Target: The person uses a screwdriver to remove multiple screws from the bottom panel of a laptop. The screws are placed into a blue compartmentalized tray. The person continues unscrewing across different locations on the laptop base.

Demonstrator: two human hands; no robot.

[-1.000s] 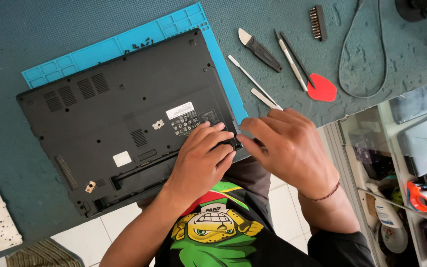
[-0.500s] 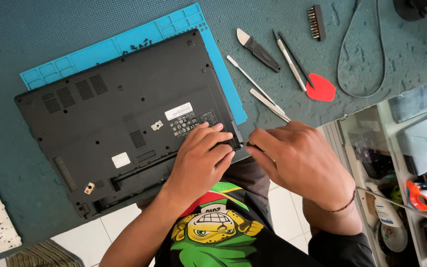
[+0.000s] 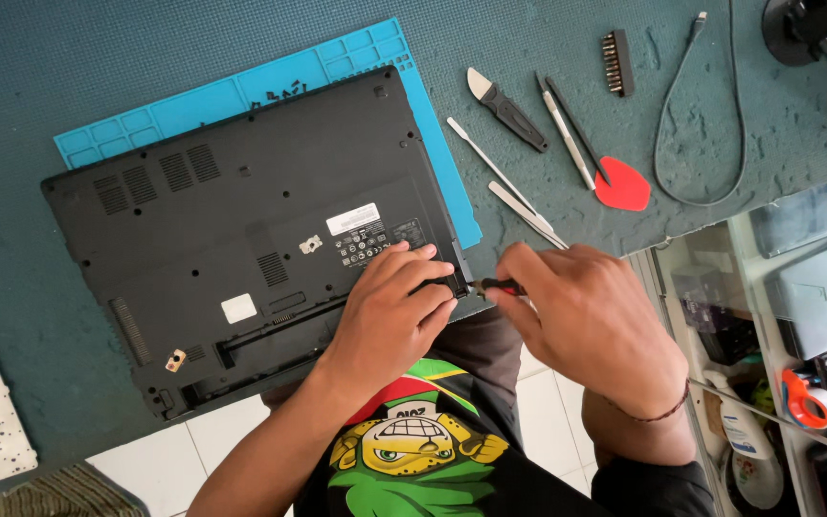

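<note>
A teal-green desk (image 3: 69,57) fills most of the view, ending at the near edge above white floor tiles. On it lies a blue work mat (image 3: 241,91), and on the mat, overhanging it toward the near left, a black laptop (image 3: 241,239) turned upside down, its vents, white labels and empty battery bay showing. Its near right corner sits at the desk's near edge, and both hands meet there.

The left hand (image 3: 390,311) rests flat on the laptop's underside near that corner, fingers (image 3: 413,268) spread loosely and pressing down, closed on nothing. The right hand (image 3: 591,321) is just right of the corner, its fingers pinched around a small tool with a red and black handle (image 3: 502,285), whose tip touches the laptop's edge.

Far right of the laptop, tools lie loose on the desk: a thin grey cable (image 3: 710,124) in a loop, a black-handled pry tool (image 3: 504,105), two thin metal spudgers (image 3: 500,182), a pen-like driver (image 3: 567,134), a red triangular pick (image 3: 622,185) and a small rack of bits (image 3: 616,62). Tiny dark screws (image 3: 279,96) sit in the mat's far compartments. To the right, beyond the desk, a glass cabinet (image 3: 777,316) holds boxes and tape.
</note>
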